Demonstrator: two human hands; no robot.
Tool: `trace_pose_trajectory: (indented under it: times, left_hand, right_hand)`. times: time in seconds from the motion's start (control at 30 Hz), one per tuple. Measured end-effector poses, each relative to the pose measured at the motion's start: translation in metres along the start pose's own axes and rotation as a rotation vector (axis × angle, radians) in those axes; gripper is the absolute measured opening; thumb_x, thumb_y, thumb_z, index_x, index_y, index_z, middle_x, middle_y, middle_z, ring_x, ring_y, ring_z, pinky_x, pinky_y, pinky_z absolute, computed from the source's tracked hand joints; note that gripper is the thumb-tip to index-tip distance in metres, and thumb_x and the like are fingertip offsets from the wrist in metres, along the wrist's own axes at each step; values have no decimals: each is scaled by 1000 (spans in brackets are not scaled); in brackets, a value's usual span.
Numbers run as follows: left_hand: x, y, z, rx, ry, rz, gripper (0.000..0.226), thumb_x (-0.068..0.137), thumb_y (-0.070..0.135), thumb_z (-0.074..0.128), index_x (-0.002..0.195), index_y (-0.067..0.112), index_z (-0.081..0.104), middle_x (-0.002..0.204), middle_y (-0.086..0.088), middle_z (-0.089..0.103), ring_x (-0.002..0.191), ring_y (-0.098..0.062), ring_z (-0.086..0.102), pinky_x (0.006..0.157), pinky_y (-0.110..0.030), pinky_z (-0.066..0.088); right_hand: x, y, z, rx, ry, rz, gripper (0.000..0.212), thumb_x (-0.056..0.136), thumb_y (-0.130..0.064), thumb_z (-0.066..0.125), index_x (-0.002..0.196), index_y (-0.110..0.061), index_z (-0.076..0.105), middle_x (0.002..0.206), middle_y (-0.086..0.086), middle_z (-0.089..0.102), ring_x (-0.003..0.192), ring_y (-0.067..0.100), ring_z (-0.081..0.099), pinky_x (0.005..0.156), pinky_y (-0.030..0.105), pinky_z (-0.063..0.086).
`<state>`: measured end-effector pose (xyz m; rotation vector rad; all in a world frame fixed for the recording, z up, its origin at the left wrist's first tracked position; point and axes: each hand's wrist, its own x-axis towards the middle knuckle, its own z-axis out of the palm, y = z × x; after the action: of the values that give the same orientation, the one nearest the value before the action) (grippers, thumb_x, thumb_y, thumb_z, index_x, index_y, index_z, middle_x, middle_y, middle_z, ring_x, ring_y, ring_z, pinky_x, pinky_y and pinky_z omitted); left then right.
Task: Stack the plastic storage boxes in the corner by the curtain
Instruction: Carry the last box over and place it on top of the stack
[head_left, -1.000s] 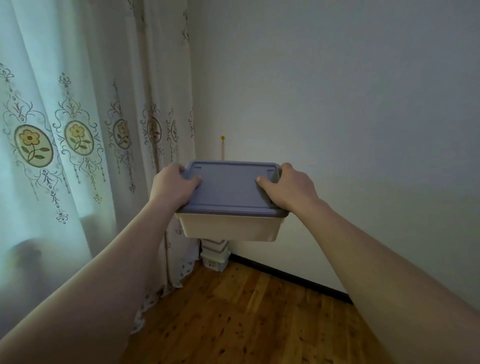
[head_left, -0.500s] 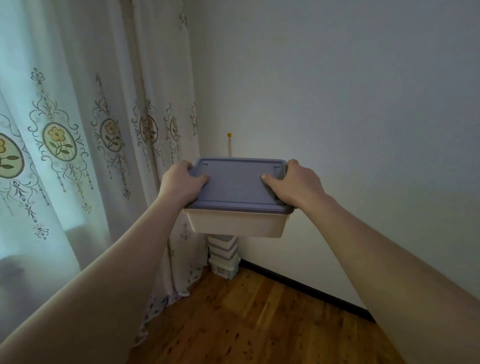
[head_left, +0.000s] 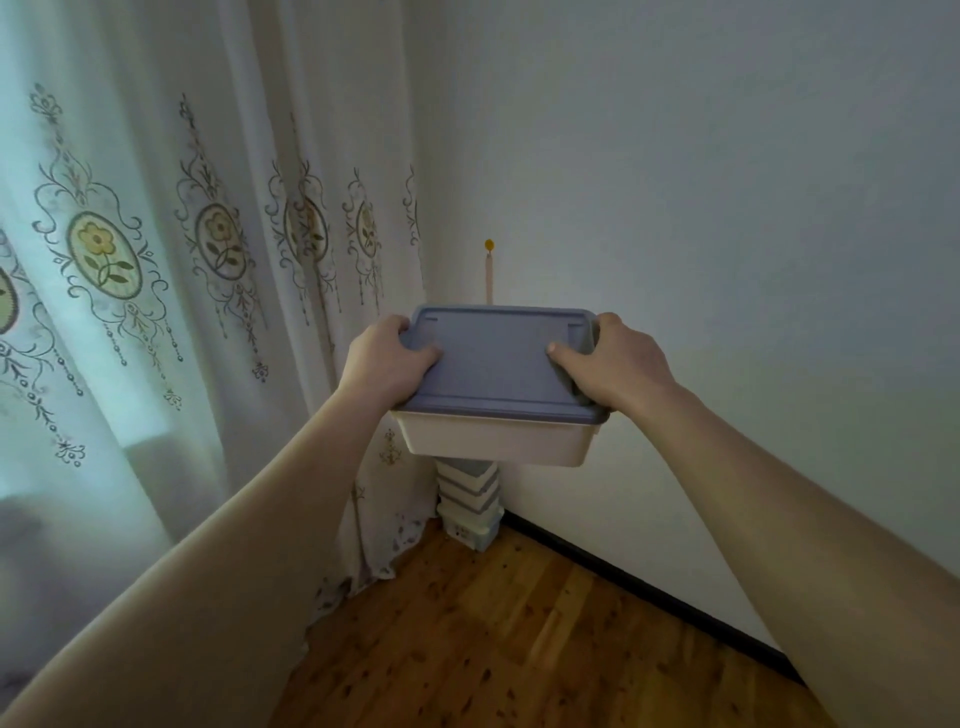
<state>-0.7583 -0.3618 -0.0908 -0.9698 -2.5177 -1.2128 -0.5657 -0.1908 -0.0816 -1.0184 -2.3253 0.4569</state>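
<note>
While both thumbs lay on its blue lid, the left hand (head_left: 387, 364) and right hand (head_left: 615, 364) grasped the box (head_left: 496, 395) by its short ends, arms outstretched, in the air above the stack of boxes (head_left: 470, 501) in the corner beside the curtain (head_left: 208, 260). The bottom box's label was too small to read.

Both hands hold a white storage box (head_left: 496, 441) with a grey-blue lid (head_left: 496, 364) in the air: left hand (head_left: 387, 364) on its left edge, right hand (head_left: 621, 366) on its right, thumbs on top. Beyond it, a stack of boxes (head_left: 470, 501) stands in the far corner beside the curtain (head_left: 182, 260) on the wooden floor (head_left: 519, 649).
</note>
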Motion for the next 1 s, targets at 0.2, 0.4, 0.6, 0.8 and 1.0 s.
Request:
trace_pose_trajectory:
  times: [0.2, 0.4, 0.6, 0.8, 1.0]
  left_hand:
    - [51, -39, 21, 19, -14, -29, 63, 83, 47, 66, 135, 14, 52, 125, -8, 61, 111, -27, 57, 81, -30, 40]
    - [124, -87, 42, 8, -26, -57, 62, 86, 43, 65, 137, 13, 49, 128, -9, 59, 114, -28, 55, 87, -33, 42]
    - [209, -134, 64, 8, -80, -83, 61, 87, 40, 65, 139, 13, 47, 129, -9, 57, 114, -28, 54, 82, -29, 38]
    - [275, -167, 91, -20, -116, -69, 54, 86, 35, 66, 133, 13, 52, 121, -7, 60, 94, -17, 50, 77, -28, 37]
    - [322, -189, 126, -46, -159, -90, 51, 86, 34, 66, 131, 14, 53, 108, -2, 58, 88, -16, 48, 74, -29, 37]
  right_hand:
    - [50, -11, 47, 12, -53, -19, 66, 86, -63, 58, 129, -13, 48, 115, 8, 65, 99, 29, 62, 70, 31, 42]
    - [118, -36, 108, 31, -88, -18, 63, 86, -60, 59, 127, -13, 49, 112, 8, 67, 98, 30, 63, 74, 34, 49]
    - [185, -60, 169, 47, -115, 6, 63, 87, -58, 61, 128, -13, 48, 115, 9, 64, 97, 29, 62, 79, 41, 55]
    - [240, -69, 213, 70, -127, 47, 64, 86, -57, 61, 131, -14, 46, 115, 7, 62, 93, 26, 59, 79, 45, 57]
    - [285, -62, 250, 74, -136, 76, 61, 86, -58, 61, 127, -14, 48, 113, 7, 63, 89, 25, 58, 76, 40, 56]
